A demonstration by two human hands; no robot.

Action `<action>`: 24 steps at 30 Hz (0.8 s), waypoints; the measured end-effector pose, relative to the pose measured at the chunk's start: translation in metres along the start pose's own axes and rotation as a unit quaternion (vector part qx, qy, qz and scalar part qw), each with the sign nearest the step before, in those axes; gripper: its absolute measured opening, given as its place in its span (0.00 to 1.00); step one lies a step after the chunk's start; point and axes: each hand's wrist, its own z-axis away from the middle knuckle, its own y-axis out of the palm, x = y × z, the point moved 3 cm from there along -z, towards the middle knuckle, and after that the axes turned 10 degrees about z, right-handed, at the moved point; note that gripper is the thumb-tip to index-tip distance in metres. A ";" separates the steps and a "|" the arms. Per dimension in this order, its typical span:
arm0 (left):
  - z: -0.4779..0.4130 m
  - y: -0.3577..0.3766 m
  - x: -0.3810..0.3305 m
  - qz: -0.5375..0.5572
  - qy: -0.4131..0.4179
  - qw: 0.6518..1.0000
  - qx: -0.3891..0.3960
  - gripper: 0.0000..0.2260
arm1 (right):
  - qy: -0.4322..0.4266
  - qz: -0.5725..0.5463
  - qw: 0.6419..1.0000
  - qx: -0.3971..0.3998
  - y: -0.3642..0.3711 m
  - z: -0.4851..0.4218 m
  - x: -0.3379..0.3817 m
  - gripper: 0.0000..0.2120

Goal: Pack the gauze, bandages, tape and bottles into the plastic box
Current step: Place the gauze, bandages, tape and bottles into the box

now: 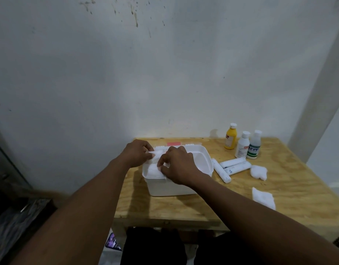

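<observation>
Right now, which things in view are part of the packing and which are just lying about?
For the job: plastic box, gauze in both hands, three bottles, three wrapped rolls, loose gauze pieces.
Lying about: phone on the floor, pink slip behind the box.

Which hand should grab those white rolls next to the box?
The right hand, probably. The white wrapped bandage rolls lie on the wooden table just right of the white plastic box, on that hand's side. The left hand would have to cross over the box.

White gauze point(154, 170) lies inside the open plastic box point(184, 185)
</observation>
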 end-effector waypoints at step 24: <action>0.012 0.168 -0.196 -0.083 0.243 0.961 0.102 0.09 | 0.301 -0.088 0.947 0.065 -0.076 0.125 -0.246 0.05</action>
